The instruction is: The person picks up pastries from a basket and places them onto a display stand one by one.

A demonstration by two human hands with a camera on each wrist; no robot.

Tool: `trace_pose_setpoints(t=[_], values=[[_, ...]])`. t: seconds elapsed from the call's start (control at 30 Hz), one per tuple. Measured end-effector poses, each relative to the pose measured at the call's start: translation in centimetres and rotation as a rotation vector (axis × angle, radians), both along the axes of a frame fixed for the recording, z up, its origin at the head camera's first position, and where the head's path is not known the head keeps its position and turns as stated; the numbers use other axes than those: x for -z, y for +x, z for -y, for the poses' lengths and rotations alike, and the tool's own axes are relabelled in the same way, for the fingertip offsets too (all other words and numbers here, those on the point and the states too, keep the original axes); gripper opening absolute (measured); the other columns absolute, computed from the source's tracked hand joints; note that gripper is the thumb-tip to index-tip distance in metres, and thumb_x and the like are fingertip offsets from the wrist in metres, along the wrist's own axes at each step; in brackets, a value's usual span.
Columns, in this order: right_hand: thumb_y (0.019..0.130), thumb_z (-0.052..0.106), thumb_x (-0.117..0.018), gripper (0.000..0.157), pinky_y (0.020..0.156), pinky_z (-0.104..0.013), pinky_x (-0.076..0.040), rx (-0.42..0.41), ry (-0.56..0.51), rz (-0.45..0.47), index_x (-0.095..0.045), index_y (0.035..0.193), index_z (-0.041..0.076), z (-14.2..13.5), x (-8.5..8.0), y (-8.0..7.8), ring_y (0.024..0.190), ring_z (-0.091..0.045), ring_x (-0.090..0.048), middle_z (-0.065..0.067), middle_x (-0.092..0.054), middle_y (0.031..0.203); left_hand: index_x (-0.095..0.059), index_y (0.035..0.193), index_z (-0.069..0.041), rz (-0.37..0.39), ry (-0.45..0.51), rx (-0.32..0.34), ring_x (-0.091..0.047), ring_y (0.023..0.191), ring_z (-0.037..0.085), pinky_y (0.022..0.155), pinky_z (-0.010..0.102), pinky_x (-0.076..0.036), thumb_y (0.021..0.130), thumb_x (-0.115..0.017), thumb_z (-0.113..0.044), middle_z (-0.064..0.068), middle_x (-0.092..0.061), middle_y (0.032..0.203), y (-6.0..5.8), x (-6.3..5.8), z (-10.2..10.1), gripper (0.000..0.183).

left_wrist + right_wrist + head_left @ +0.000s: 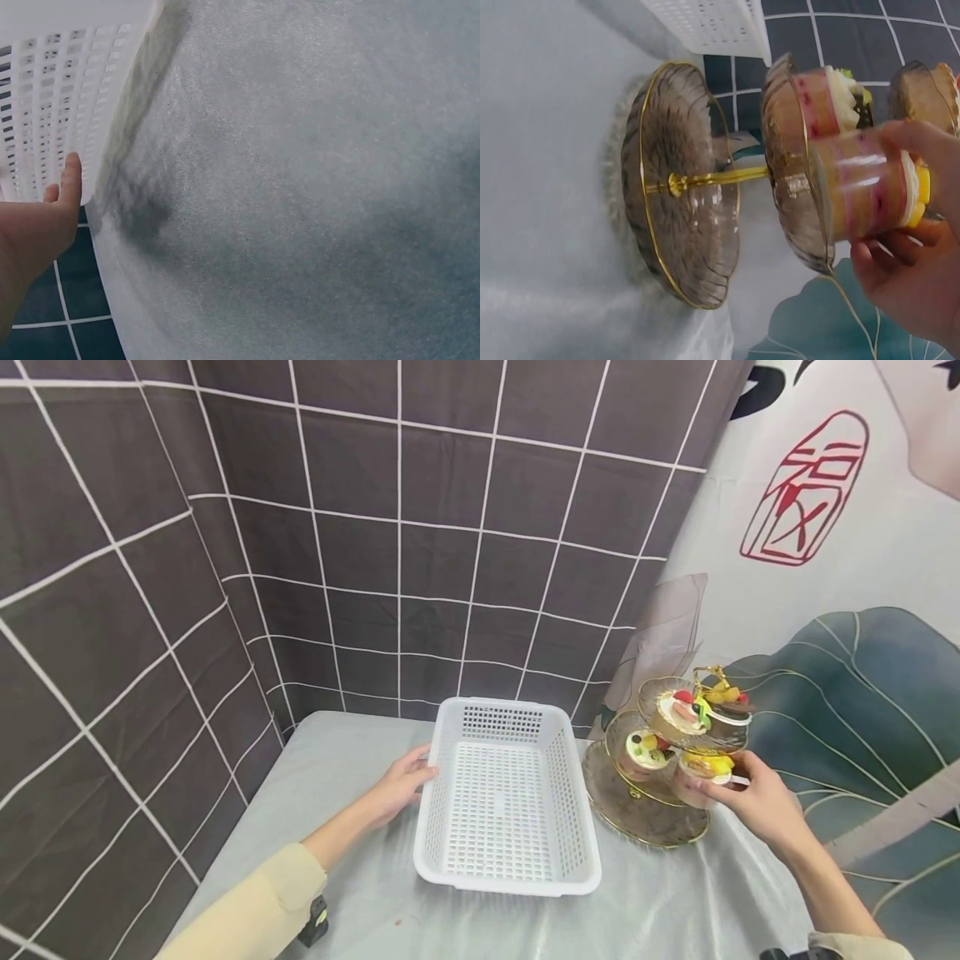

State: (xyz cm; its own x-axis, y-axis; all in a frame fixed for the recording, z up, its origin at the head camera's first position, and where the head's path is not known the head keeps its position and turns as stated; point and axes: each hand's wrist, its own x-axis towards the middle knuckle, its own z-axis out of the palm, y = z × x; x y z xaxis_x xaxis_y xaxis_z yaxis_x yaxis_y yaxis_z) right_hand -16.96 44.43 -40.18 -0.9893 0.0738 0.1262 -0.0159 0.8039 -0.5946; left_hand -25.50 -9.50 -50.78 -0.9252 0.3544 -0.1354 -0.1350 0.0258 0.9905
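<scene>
A white plastic basket (498,793) with perforated walls stands on the table. My left hand (405,785) rests against its left rim; in the left wrist view an extended finger (71,178) lies along the basket wall. My right hand (761,802) holds a clear cup of layered cake (866,184) with yellow fruit on top, thumb on one side and fingers on the other. That cake cup is at the middle tier of a gold-rimmed glass three-tier stand (648,818); whether it touches the tier, I cannot tell. Another cake cup (647,752) sits beside it.
On the top tier are a fruit tart (678,714) and a dark dessert cup (727,710), next to the gold handle (712,677). A grey cloth covers the table (337,743). Dark gridded cloth (442,552) hangs behind and to the left.
</scene>
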Motion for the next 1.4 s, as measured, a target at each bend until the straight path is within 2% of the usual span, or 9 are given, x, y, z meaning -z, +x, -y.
trace_pose_setpoints(t=[0.1, 0.27, 0.43, 0.6, 0.77, 0.87, 1.1, 1.23, 1.4], values=[[0.098, 0.043, -0.076, 0.086, 0.067, -0.012, -0.050, 0.048, -0.015, 0.015, -0.037, 0.149, -0.015, 0.2, 0.2, -0.4, 0.117, -0.050, -0.060, -0.038, -0.053, 0.135, -0.029, 0.166, -0.007, -0.003, -0.006, 0.001, -0.058, 0.134, 0.043, 0.109, 0.058, -0.053, 0.110, -0.054, -0.017, 0.028, -0.052, 0.151, 0.0, -0.1, 0.0, 0.063], [0.098, 0.046, -0.076, 0.087, 0.069, -0.019, -0.051, 0.089, 0.008, -0.015, -0.037, 0.148, -0.014, 0.8, 0.7, -1.2, 0.112, -0.048, -0.060, -0.038, -0.055, 0.133, -0.028, 0.166, -0.007, -0.006, -0.002, 0.004, -0.057, 0.134, 0.046, 0.110, 0.060, -0.052, 0.110, -0.053, -0.017, 0.029, -0.050, 0.151, 0.2, -0.3, -0.1, 0.063], [0.097, 0.042, -0.077, 0.083, 0.077, -0.036, -0.057, 0.104, 0.042, -0.066, -0.040, 0.147, -0.012, 1.1, 1.4, -1.6, 0.110, -0.050, -0.063, -0.039, -0.058, 0.131, -0.028, 0.167, -0.008, -0.010, -0.011, 0.005, -0.057, 0.134, 0.045, 0.111, 0.062, -0.050, 0.110, -0.053, -0.017, 0.029, -0.050, 0.151, 0.3, -0.3, -0.2, 0.062], [0.096, 0.037, -0.079, 0.076, 0.077, -0.038, -0.059, 0.119, 0.074, -0.117, -0.046, 0.142, -0.013, 1.2, 2.0, -1.4, 0.107, -0.051, -0.066, -0.040, -0.062, 0.127, -0.029, 0.166, -0.008, -0.009, -0.018, 0.002, -0.059, 0.132, 0.043, 0.111, 0.062, -0.050, 0.110, -0.054, -0.018, 0.028, -0.052, 0.150, 0.3, -0.1, -0.4, 0.062], [0.096, 0.037, -0.079, 0.080, 0.088, -0.066, -0.056, 0.061, 0.096, -0.123, -0.042, 0.146, -0.012, 1.2, 1.7, -1.1, 0.113, -0.057, -0.062, -0.043, -0.059, 0.130, -0.031, 0.166, -0.008, -0.011, -0.053, -0.017, -0.062, 0.129, 0.041, 0.108, 0.062, -0.053, 0.110, -0.055, -0.018, 0.027, -0.055, 0.147, 0.3, 0.0, -0.3, 0.062], [0.097, 0.037, -0.078, 0.084, 0.095, -0.075, -0.050, 0.019, 0.101, -0.086, -0.037, 0.149, -0.013, 1.2, 1.1, -0.9, 0.120, -0.061, -0.056, -0.045, -0.053, 0.136, -0.031, 0.165, -0.005, -0.016, -0.082, -0.029, -0.061, 0.129, 0.043, 0.105, 0.060, -0.056, 0.109, -0.057, -0.020, 0.030, -0.053, 0.147, 0.2, -0.1, -0.1, 0.063], [0.095, 0.041, -0.080, 0.091, 0.099, -0.074, -0.048, -0.003, 0.118, 0.036, -0.036, 0.147, -0.019, 1.4, -0.6, 0.7, 0.125, -0.063, -0.052, -0.047, -0.049, 0.138, -0.029, 0.164, -0.001, -0.050, -0.160, -0.031, -0.058, 0.133, 0.046, 0.101, 0.051, -0.060, 0.108, -0.061, -0.027, 0.032, -0.048, 0.151, 0.2, -0.6, 0.6, 0.069], [0.094, 0.050, -0.079, 0.097, 0.094, -0.072, -0.054, -0.002, 0.167, 0.106, -0.038, 0.143, -0.023, 2.2, -1.8, 2.1, 0.122, -0.064, -0.055, -0.047, -0.050, 0.136, -0.034, 0.162, 0.001, -0.144, -0.208, -0.075, -0.056, 0.136, 0.047, 0.104, 0.051, -0.058, 0.109, -0.061, -0.027, 0.031, -0.048, 0.153, 0.5, -1.1, 0.9, 0.065], [0.093, 0.056, -0.078, 0.098, 0.091, -0.067, -0.057, -0.024, 0.195, 0.166, -0.042, 0.142, -0.021, 4.2, -3.1, 3.8, 0.119, -0.059, -0.060, -0.042, -0.057, 0.132, -0.039, 0.160, -0.001, -0.298, -0.303, -0.120, -0.045, 0.147, 0.046, 0.118, 0.059, -0.044, 0.107, -0.064, -0.030, 0.025, -0.040, 0.163, 1.0, -2.7, 0.8, 0.065]])
